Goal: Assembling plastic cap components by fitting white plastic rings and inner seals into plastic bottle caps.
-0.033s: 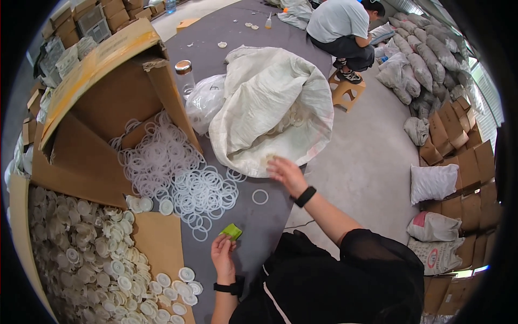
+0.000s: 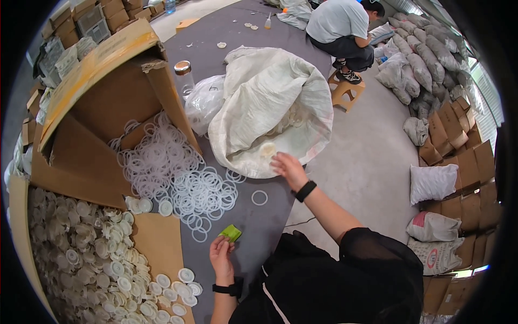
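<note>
Plainly, left fingers [image 2: 218,244] pinching green scrap [image 2: 232,232]; right fingers [image 2: 281,160] spread near round cream cap [image 2: 267,149].

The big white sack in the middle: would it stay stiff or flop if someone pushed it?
The sack would probably flop and crumple, since its wall lies in loose folds. Pale pieces show inside, so it may drag somewhat, though I cannot see how full it is.

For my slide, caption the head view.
Right hand by a white sack, left hand by a green object, pale rings piled nearby.
</note>
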### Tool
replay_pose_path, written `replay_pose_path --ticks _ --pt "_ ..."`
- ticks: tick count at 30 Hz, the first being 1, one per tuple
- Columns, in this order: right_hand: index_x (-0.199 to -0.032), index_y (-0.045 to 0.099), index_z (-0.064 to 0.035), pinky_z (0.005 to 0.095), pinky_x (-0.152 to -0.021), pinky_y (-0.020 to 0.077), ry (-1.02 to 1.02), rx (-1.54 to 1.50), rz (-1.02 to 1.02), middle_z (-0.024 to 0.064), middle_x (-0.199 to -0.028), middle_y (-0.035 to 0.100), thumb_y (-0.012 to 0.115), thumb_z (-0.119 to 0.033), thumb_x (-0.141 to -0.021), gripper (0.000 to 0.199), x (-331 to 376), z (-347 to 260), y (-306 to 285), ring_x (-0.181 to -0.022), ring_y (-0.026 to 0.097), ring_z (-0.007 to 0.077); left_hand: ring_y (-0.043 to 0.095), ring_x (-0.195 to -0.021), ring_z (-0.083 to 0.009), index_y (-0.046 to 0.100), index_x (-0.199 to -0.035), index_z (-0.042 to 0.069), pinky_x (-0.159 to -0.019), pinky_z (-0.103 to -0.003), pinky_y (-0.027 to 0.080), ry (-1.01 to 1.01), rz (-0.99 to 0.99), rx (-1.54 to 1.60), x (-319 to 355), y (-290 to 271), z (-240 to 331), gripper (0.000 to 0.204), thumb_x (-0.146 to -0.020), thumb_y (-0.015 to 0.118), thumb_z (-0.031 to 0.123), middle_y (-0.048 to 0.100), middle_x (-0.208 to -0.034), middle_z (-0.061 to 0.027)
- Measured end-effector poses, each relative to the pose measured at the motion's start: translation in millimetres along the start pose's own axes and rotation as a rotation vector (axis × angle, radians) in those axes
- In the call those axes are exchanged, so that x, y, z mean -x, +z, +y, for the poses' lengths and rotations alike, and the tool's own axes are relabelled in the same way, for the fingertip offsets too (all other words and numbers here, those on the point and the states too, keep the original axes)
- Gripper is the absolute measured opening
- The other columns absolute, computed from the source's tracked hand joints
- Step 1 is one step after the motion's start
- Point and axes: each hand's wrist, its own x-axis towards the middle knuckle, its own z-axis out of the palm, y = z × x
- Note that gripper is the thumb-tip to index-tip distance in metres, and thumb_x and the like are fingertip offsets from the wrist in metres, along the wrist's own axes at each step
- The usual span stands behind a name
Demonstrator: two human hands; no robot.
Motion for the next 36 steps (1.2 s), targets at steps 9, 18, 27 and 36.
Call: replay_pose_path --ticks 9,18,27,36 --pt "-0.110 0.044 0.0016 0.0324 -0.084 0.0369 0.096 -0.265 0.206 0.0115 -0.103 0.053 0.050 -0.016 -0.078 0.037 -149.3 -5.0 27.3 -0.097 0.049 0.0255 0.056 -0.069 -0.0124 0.051 -0.093 0.002 -0.061 -0.021 0.044 0.015 0.143 0.034 -1.0 -14.5 2.5 0.014 -0.080 0.052 0.005 0.058 -0.084 -0.0074" --pt "-0.107 0.046 0.0021 0.0245 -0.073 0.0411 -0.409 0.175 -0.224 0.0090 -0.094 0.055 0.054 -0.016 -0.080 0.034 -65.1 6.8 141.9 -0.088 0.052 0.0144 0.050 -0.062 -0.0108 0.044 -0.068 0.007 -0.059 -0.022 0.041 0.216 0.465 -0.083 -2.5 -55.4 19.0 0.017 -0.082 0.053 0.011 0.053 -0.069 -0.0041" --pt "-0.117 0.039 -0.0065 0.0403 -0.088 0.0323 -0.576 1.187 -1.019 0.0144 -0.116 0.042 0.068 -0.021 -0.063 0.063 76.9 134.8 57.0 -0.105 0.040 0.0319 0.047 -0.060 -0.0110 0.044 -0.063 0.006 -0.056 -0.022 0.038 0.242 0.518 -0.013 7.6 -85.2 11.3 0.027 -0.086 0.046 0.021 0.053 -0.067 -0.0051" --pt "-0.112 0.043 -0.0058 0.0377 -0.086 0.0342 -0.442 1.294 -0.904 0.0120 -0.107 0.047 0.069 -0.017 -0.059 0.060 90.0 137.5 67.4 -0.102 0.043 0.0285 0.049 -0.060 -0.0104 0.048 -0.072 0.006 -0.054 -0.021 0.038 0.274 0.532 0.010 26.1 -93.6 2.7 0.020 -0.086 0.047 0.020 0.052 -0.068 -0.0031"
